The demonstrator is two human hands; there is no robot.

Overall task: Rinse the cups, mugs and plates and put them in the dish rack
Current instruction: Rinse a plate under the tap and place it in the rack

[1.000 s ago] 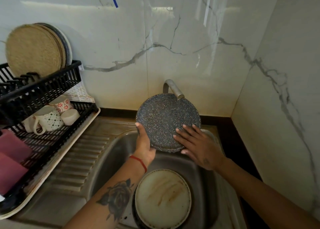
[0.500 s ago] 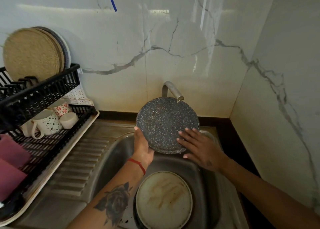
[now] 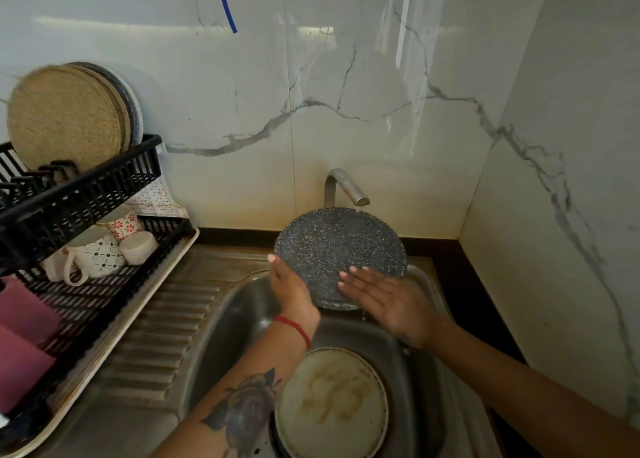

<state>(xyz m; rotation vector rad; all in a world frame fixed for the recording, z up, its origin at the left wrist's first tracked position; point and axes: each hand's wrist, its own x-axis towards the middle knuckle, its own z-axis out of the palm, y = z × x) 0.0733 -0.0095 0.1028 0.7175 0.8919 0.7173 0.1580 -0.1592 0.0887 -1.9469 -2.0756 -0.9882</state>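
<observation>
A stained pale plate [image 3: 332, 402] is lying flat in the near part of the steel sink [image 3: 228, 322], just right of the tattooed left forearm. Farther in, the left hand [image 3: 292, 295] is gripping the left rim of a speckled dark plate [image 3: 337, 250], thumb curling over the edge, holding it tilted above the basin. The right hand [image 3: 388, 302] is lying spread and flat, its straight fingers [image 3: 356, 277] pressing on the lower right face of that plate. The speckled dark plate is sitting directly under the spout of the tap [image 3: 346, 187] at the far side of the sink. To the left, the black dish rack [image 3: 86, 194] is holding patterned mugs [image 3: 100, 253] on its lower level and woven mats [image 3: 65, 118] standing upright on the upper one, against the marble wall [image 3: 346, 77].
</observation>
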